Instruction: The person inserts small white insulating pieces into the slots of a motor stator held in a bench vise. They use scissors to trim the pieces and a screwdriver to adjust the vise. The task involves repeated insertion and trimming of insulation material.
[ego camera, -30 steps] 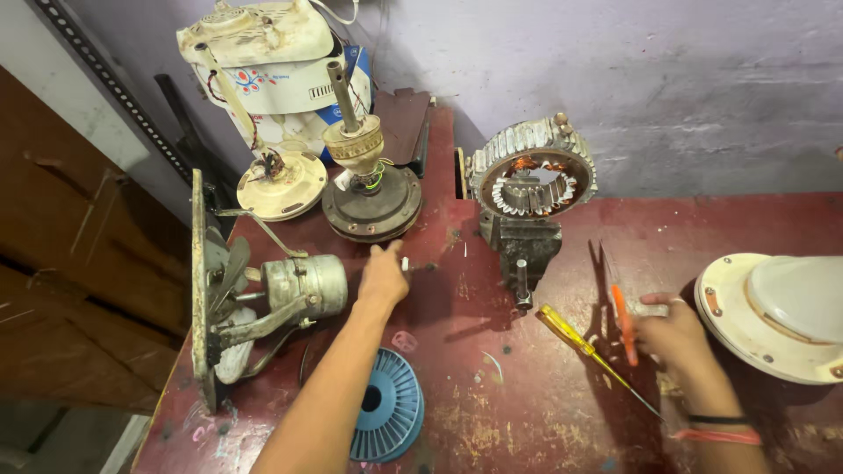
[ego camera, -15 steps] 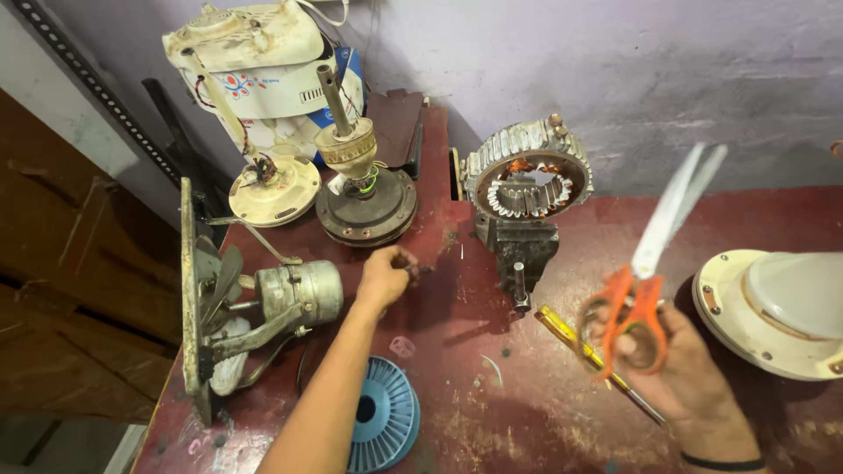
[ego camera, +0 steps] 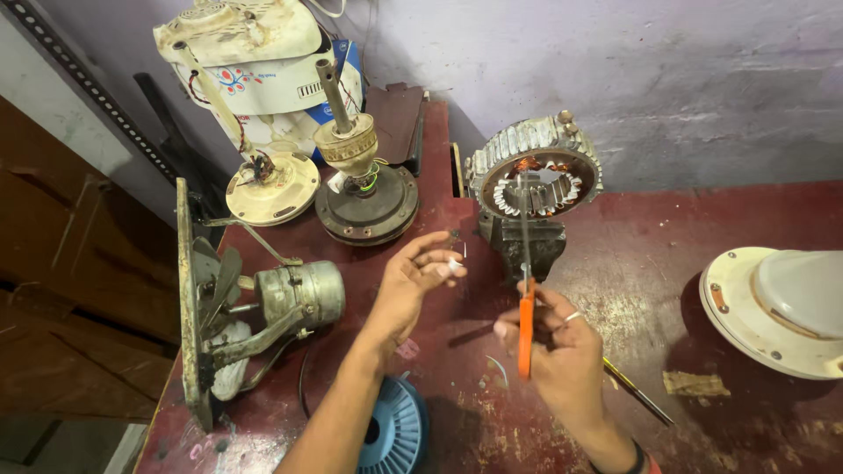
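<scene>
The orange-handled scissors [ego camera: 525, 316] stand almost upright above the middle of the table [ego camera: 685, 421], held in the right hand [ego camera: 562, 351]. The fingers [ego camera: 549, 303] are curled through and around the orange grips, and the thin metal blades rise edge-on to the camera, so whether they are parted cannot be told. The blade tips reach up in front of the motor stator [ego camera: 536, 180], a ribbed metal ring with copper windings inside that sits clamped on a dark vise [ego camera: 525, 246].

Just left of the scissors, the left hand [ego camera: 417, 276] hovers over the table with its palm turned up. Thumb and forefinger are pressed together on a small white piece [ego camera: 455, 263], too small to identify, while the other fingers curl loosely.

Below the left forearm lies a blue ribbed disc [ego camera: 395, 430]. Left of it lies a grey motor with a wire guard [ego camera: 263, 307] on its side. Behind the left hand stands a round dark motor body with an upright shaft [ego camera: 364, 193], and beside it a cream round base [ego camera: 272, 189] with loose wires. A cream appliance housing [ego camera: 241, 44] rests against the wall at the back. At the right edge sits a cream domed cover [ego camera: 781, 303]. A yellow-handled screwdriver [ego camera: 637, 391] lies on the table just right of the right hand.
</scene>
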